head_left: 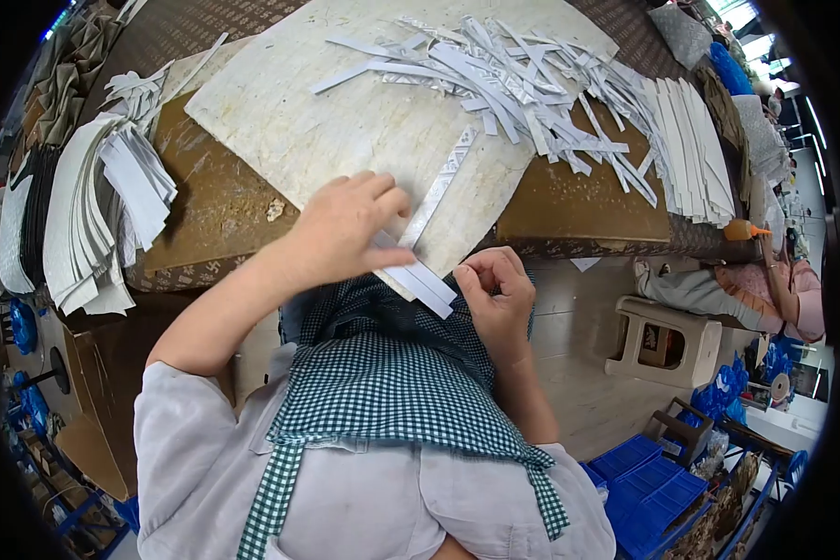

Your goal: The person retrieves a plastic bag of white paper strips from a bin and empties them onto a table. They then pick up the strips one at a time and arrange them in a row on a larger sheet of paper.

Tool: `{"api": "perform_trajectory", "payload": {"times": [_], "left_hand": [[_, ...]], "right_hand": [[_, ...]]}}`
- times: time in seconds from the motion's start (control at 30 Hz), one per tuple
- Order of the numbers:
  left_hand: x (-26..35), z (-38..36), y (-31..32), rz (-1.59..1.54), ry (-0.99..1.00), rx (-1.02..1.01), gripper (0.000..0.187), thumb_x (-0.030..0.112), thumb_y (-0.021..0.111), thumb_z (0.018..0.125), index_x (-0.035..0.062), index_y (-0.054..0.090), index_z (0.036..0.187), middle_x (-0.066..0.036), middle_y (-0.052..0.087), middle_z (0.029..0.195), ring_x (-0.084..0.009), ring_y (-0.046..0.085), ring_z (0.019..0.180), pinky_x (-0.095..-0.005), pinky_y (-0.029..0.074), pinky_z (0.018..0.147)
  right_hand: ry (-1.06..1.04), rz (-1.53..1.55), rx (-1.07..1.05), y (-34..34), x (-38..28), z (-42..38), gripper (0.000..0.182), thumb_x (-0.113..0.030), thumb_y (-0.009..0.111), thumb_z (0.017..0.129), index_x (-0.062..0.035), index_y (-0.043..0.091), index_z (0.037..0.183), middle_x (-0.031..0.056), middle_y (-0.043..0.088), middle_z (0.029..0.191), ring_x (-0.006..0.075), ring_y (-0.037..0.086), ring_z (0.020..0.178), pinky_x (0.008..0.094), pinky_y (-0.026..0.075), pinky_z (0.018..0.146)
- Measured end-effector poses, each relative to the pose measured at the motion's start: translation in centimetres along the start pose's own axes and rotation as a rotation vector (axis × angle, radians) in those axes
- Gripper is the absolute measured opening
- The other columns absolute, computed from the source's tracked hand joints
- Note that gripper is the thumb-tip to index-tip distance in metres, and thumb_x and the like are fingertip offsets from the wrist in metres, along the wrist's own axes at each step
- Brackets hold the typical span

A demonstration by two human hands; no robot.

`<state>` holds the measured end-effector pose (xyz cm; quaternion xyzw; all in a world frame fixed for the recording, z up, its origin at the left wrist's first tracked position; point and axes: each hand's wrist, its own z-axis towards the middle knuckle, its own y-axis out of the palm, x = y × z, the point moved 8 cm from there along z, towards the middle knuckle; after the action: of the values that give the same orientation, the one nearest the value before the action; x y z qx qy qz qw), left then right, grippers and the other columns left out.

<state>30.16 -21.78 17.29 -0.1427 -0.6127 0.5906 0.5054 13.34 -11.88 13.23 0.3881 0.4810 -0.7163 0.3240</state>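
Several white strips (420, 283) lie at the near corner of the pale board (317, 121), jutting over its edge. Above them my left hand (357, 229) has its fingers bent and its thumb over the strips; whether it grips one is unclear. To the right of the strips, my right hand (497, 287) is closed, thumb against the index finger, and anything pinched there is too small to make out. A silvery patterned strip (441, 184) rests on the board beyond both hands. A loose pile of cut strips (523, 79) covers the board's far right part.
Stacked white pieces (107, 201) stand at the left, and long white pieces (686, 149) at the right. The brown table (579, 201) shows beneath the board. A plastic stool (665, 343), blue crates (639, 485) and a seated person (765, 289) are at the right.
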Motion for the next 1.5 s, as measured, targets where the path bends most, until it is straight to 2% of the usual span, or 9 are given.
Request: {"api": "perform_trajectory", "payload": {"times": [0.07, 0.3, 0.33, 0.53, 0.7, 0.8, 0.83, 0.93, 1.5], "left_hand": [[1.0, 0.4, 1.6, 0.128, -0.047, -0.062, 0.044, 0.04, 0.079, 0.073, 0.0097, 0.059, 0.098, -0.007, 0.058, 0.096, -0.0274, 0.06, 0.097, -0.0406, 0.048, 0.082], [-0.5, -0.1, 0.6, 0.009, -0.116, 0.079, 0.014, 0.017, 0.07, 0.083, 0.0067, 0.062, 0.089, -0.009, 0.06, 0.083, -0.0287, 0.064, 0.08, -0.0398, 0.052, 0.068], [-0.5, -0.2, -0.4, 0.018, -0.131, 0.122, 0.011, 0.014, 0.068, 0.084, 0.0063, 0.062, 0.089, -0.009, 0.061, 0.083, -0.0295, 0.065, 0.075, -0.0397, 0.052, 0.064], [-0.6, -0.6, -5.3, -0.137, -0.026, 0.097, 0.005, 0.006, 0.066, 0.088, 0.0044, 0.065, 0.093, -0.009, 0.06, 0.084, -0.0252, 0.063, 0.076, -0.0343, 0.05, 0.067], [-5.9, -0.9, -5.0, -0.497, -0.358, 0.105, 0.009, 0.008, 0.072, 0.088, 0.0015, 0.067, 0.091, 0.0, 0.063, 0.081, -0.0073, 0.055, 0.075, -0.0243, 0.045, 0.065], [-8.7, -0.9, -2.2, -0.555, -0.416, -0.008, 0.014, 0.014, 0.074, 0.086, 0.0017, 0.068, 0.088, -0.006, 0.066, 0.081, -0.0153, 0.059, 0.073, -0.0288, 0.049, 0.069], [-9.0, -0.7, -1.6, -0.554, -0.414, -0.048, 0.014, 0.015, 0.074, 0.085, 0.0018, 0.068, 0.087, -0.007, 0.066, 0.081, -0.0167, 0.059, 0.072, -0.0298, 0.049, 0.069], [-8.6, 0.1, -1.4, -0.41, -0.238, -0.051, 0.017, 0.016, 0.075, 0.083, 0.0015, 0.067, 0.086, -0.009, 0.068, 0.078, -0.0213, 0.062, 0.071, -0.0333, 0.05, 0.069], [-7.8, 1.4, -0.2, -0.249, -0.269, -0.257, 0.012, 0.013, 0.075, 0.082, 0.0037, 0.067, 0.084, -0.008, 0.062, 0.085, -0.023, 0.062, 0.078, -0.0331, 0.049, 0.072]], "right_hand": [[0.012, 0.038, 0.019, -0.1, 0.1, 0.5, 0.009, -0.003, 0.075, 0.082, -0.0044, 0.066, 0.084, 0.0015, 0.059, 0.078, 0.0077, 0.047, 0.057, 0.0238, 0.041, 0.052], [-0.083, 0.011, 0.026, -0.2, -1.3, 1.9, 0.016, -0.003, 0.075, 0.081, -0.0049, 0.069, 0.095, 0.0042, 0.064, 0.094, 0.012, 0.055, 0.072, 0.0255, 0.047, 0.061], [-0.239, -0.16, 0.033, -0.3, -2.7, 2.5, 0.028, -0.007, 0.076, 0.081, -0.0068, 0.07, 0.108, 0.0065, 0.066, 0.109, 0.0214, 0.06, 0.092, 0.0326, 0.05, 0.085], [-0.57, -0.543, 0.009, 0.3, -6.5, 5.6, 0.031, -0.014, 0.073, 0.083, -0.0111, 0.071, 0.113, 0.007, 0.068, 0.112, 0.0273, 0.059, 0.105, 0.0406, 0.03, 0.112], [-0.252, -0.166, -0.192, 0.5, -3.6, 5.2, 0.023, -0.003, 0.067, 0.087, -0.0057, 0.072, 0.109, 0.0102, 0.068, 0.088, 0.0236, 0.064, 0.08, 0.0315, 0.051, 0.07], [-0.149, -0.065, -0.175, 1.1, -2.5, 3.3, 0.024, -0.003, 0.066, 0.089, -0.0041, 0.07, 0.113, 0.0092, 0.068, 0.085, 0.0164, 0.063, 0.071, 0.0274, 0.05, 0.064], [0.103, 0.112, -0.189, 1.5, -0.2, 2.2, 0.022, -0.003, 0.066, 0.092, -0.0026, 0.067, 0.113, 0.005, 0.068, 0.082, 0.0075, 0.061, 0.068, 0.0234, 0.049, 0.062], [0.178, 0.197, -0.151, 1.7, 1.0, 0.7, 0.017, -0.002, 0.066, 0.092, -0.0012, 0.065, 0.109, 0.0015, 0.067, 0.08, 0.0027, 0.059, 0.07, 0.0203, 0.049, 0.063], [0.186, 0.18, -0.118, 2.4, 1.9, -1.0, 0.009, 0.001, 0.066, 0.09, -0.0015, 0.063, 0.098, 0.0019, 0.068, 0.077, 0.0034, 0.06, 0.068, 0.0205, 0.049, 0.062]]}}
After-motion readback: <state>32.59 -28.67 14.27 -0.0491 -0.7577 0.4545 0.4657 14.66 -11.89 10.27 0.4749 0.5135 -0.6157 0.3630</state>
